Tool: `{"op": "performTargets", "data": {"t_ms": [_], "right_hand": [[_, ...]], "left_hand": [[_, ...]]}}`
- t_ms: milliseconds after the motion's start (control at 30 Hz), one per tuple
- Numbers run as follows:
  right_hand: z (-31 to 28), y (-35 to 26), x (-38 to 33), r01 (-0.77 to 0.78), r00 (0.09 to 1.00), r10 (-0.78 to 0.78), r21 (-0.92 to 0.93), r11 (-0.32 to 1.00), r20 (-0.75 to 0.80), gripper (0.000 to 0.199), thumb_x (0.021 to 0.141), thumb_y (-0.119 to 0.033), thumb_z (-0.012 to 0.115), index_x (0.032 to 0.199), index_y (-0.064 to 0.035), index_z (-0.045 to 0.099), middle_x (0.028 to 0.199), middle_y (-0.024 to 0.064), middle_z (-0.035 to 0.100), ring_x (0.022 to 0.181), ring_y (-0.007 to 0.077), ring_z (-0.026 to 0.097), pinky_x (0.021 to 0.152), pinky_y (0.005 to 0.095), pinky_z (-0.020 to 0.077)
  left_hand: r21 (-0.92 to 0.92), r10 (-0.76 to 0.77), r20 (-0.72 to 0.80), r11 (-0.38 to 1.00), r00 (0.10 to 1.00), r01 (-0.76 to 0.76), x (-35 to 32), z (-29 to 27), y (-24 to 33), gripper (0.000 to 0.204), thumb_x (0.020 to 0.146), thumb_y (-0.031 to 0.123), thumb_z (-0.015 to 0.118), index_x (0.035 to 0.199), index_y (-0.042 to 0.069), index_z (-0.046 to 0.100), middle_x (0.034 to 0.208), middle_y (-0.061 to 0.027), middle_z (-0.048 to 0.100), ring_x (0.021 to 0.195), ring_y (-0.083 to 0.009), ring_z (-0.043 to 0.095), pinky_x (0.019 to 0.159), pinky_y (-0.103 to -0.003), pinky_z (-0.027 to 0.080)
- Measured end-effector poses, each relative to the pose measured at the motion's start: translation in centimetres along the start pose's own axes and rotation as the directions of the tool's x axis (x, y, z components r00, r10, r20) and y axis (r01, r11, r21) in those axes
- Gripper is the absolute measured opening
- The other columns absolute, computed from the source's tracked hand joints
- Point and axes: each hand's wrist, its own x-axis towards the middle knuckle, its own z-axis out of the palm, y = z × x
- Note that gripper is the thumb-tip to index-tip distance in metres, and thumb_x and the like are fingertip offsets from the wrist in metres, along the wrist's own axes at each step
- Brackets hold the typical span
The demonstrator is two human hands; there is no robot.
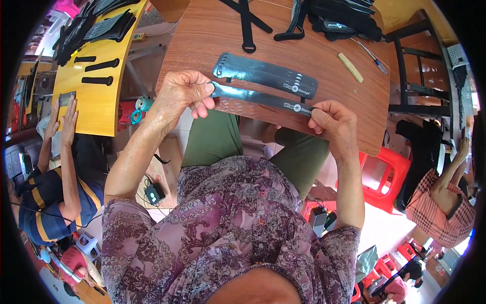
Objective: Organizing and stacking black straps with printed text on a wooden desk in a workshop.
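Between my two hands a shiny black strap (253,97) with white print near its right end is stretched above the table's near edge. My left hand (185,93) pinches its left end between thumb and fingers. The other end is pinched by my right hand (335,121). Just beyond, a wider glossy black strip (258,73) lies on the brown table (197,38); it has a row of pale marks and white print at its right. I cannot tell whether it is one piece or several side by side.
Farther back lie black straps with a ring end (247,33), a looped strap (290,35) and a strap pile (344,23). A wooden strip (350,67) and pen (378,65) lie right. Co-workers sit both sides, one at a yellow table (104,111). A red stool (387,177) stands right.
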Motion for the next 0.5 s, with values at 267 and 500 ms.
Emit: {"op": "performTargets", "data": {"t_ms": [267,500], "right_hand": [[0.5,-0.6,1.1,-0.048,0.996,0.045,-0.029,0.998,-0.081,0.01,0.082,-0.011,0.065,0.082,-0.0013,0.063,0.066,0.0028,0.062,0.055,0.0059,0.052,0.05,0.0182,0.0397],[0.6,-0.8,1.9,-0.097,0.99,0.086,-0.103,0.99,-0.112,0.01,0.082,-0.012,0.065,0.079,-0.0028,0.063,0.064,0.0021,0.061,0.053,0.0049,0.05,0.045,0.0177,0.0379]], "left_hand": [[0.094,-0.011,-0.087,0.995,0.996,0.019,2.3,-0.1,0.4,0.012,0.087,0.012,0.061,0.083,0.001,0.061,0.062,-0.0065,0.063,0.043,-0.008,0.054,0.035,-0.019,0.038],[0.192,-0.042,-0.111,0.979,0.993,0.063,3.2,0.0,0.7,0.011,0.086,0.011,0.058,0.081,0.002,0.061,0.059,-0.0047,0.062,0.04,-0.0063,0.052,0.033,-0.017,0.034]]}}
